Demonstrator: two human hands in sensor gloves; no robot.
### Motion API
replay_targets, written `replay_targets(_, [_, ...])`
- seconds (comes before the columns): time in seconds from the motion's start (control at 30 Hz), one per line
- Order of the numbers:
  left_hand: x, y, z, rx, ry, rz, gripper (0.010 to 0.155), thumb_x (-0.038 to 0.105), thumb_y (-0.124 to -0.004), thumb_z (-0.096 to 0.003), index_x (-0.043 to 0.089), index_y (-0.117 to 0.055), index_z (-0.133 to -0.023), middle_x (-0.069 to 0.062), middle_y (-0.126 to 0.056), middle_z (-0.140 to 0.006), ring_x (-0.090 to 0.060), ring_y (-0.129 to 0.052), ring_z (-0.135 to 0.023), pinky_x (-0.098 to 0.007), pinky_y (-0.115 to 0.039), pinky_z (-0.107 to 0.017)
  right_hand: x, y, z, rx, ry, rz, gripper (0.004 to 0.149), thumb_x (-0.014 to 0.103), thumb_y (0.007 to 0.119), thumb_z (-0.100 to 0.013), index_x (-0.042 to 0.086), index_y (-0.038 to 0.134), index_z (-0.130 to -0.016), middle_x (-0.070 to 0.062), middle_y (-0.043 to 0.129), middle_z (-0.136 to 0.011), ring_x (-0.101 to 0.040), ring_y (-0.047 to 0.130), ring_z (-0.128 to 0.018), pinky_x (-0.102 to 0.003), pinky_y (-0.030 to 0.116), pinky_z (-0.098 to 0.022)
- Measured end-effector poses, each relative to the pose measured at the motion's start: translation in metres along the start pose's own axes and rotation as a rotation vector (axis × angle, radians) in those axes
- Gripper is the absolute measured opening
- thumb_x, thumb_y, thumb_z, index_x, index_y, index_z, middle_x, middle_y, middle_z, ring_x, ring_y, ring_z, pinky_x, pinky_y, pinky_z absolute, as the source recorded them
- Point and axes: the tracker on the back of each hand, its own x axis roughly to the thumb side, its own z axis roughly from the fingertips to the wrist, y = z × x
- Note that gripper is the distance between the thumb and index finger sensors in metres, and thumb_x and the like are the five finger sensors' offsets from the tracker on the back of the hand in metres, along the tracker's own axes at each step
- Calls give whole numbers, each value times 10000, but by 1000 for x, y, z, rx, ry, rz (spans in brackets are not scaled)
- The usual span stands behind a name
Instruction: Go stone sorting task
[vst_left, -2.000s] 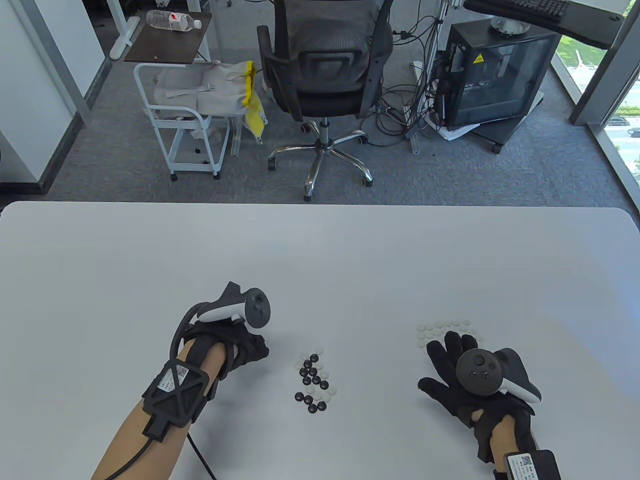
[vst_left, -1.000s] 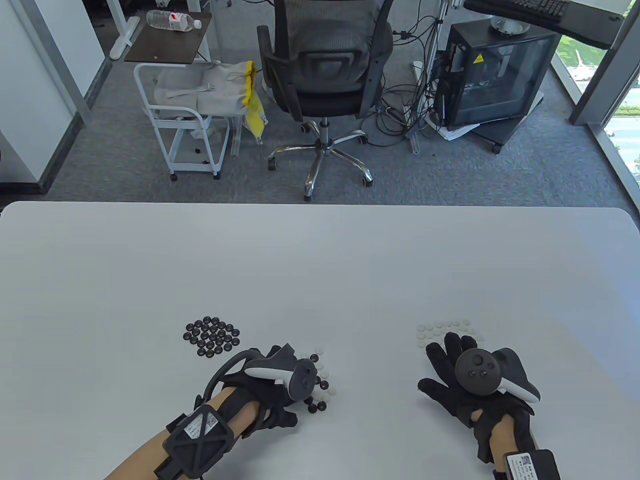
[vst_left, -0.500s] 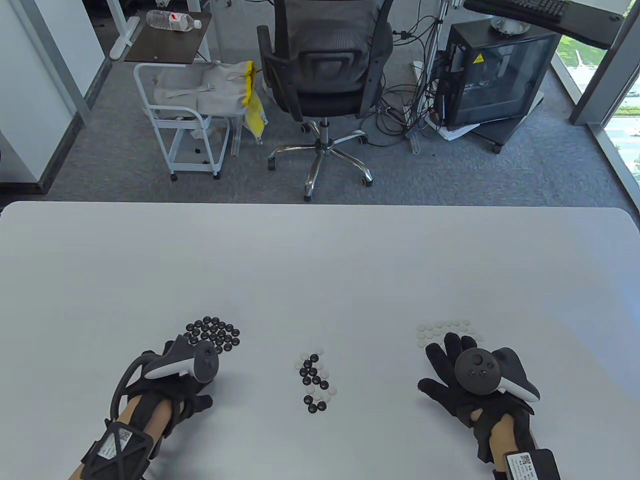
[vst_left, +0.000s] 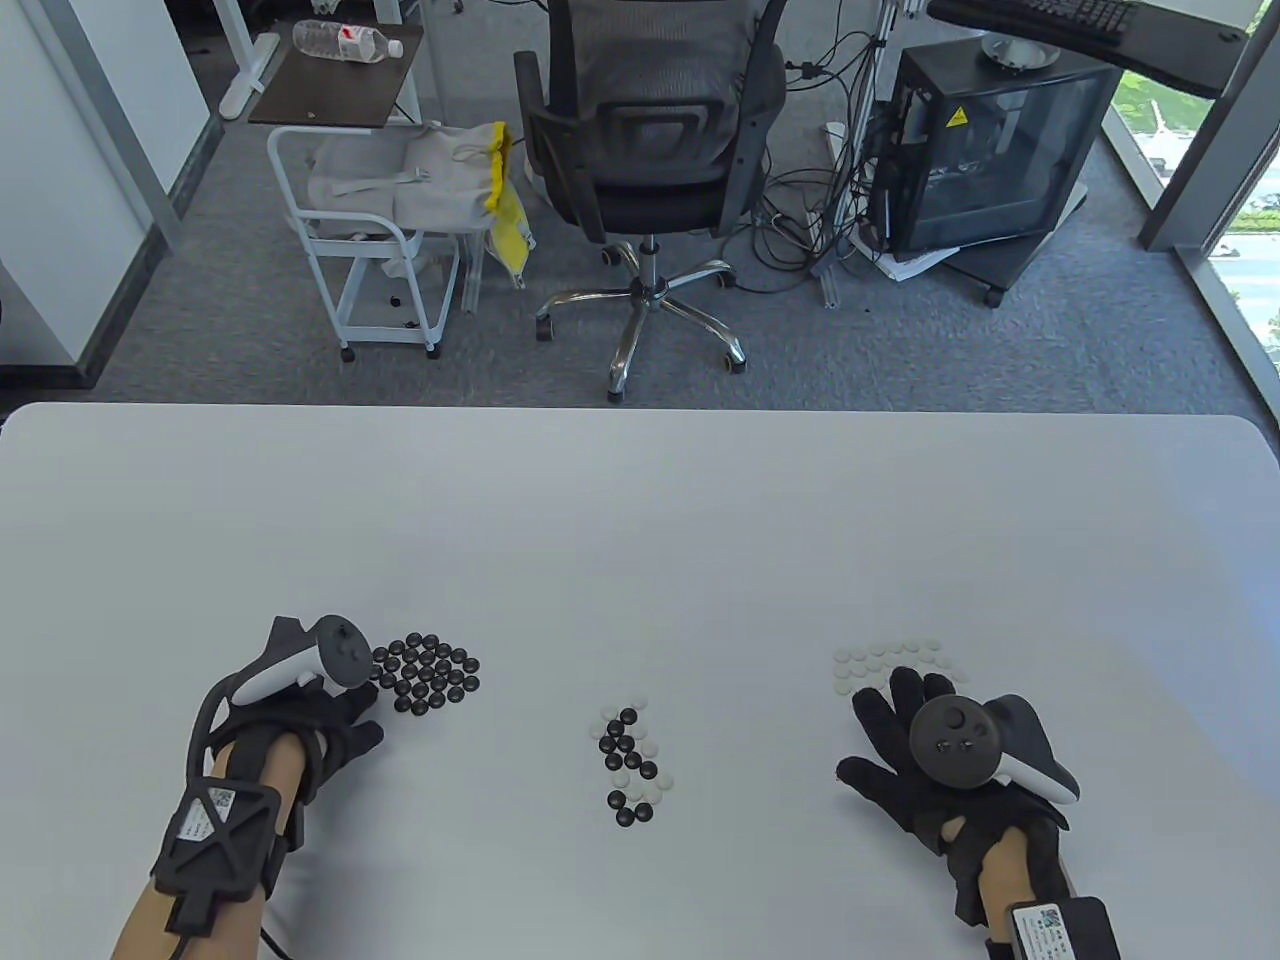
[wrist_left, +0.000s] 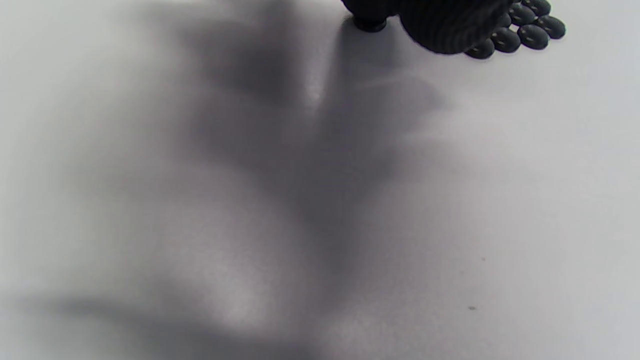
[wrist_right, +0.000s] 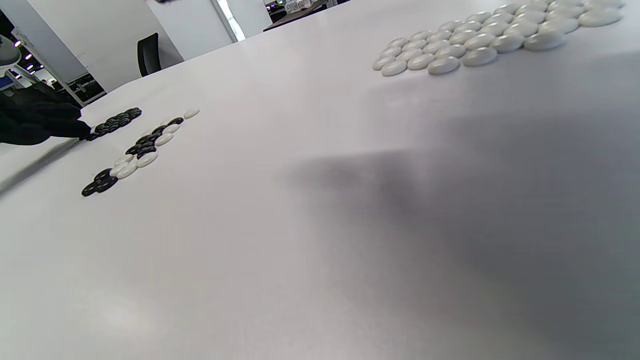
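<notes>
black stones (vst_left: 428, 677) left | mixed stones (vst_left: 630, 765) centre | white stones (vst_left: 890, 660) right

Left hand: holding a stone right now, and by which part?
Cannot tell. The left hand has fingertips by the black pile; any grip is hidden.

The left hand's (vst_left: 300, 720) fingers (wrist_left: 445, 25) are cut off at the frame's top; their grasp unclear.

No wording reads clearly: a yellow warning triangle (vst_left: 957, 116) sits on the computer case (vst_left: 985, 160) (wrist strap labels (vst_left: 207, 812) too small).
</notes>
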Motion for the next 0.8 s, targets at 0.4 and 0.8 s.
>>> replay_targets(0.4, [19,13,12,29,-38,-18,685,506,-569,-555,292,-335,-1162,-243,130,-1102,-528,144,-939,-800,-58,-591,0,-1,1,-3,-1,2,809,491,588,-615,-45,334,-1164,-460,91,-1093,-701,74,-942,-898,179,-571])
replay_targets(0.8, [143,-5,62,60,-323,-381,626,501,-593,-556,291,-519,-1141,-248,13,-1144,-538,46,-974,-801,-129,-606,1,0,0,-1,-3,7,808,492,589,-615,-44,336,-1165,-460,95,-1094,-702,76,-943,-898,180,-572])
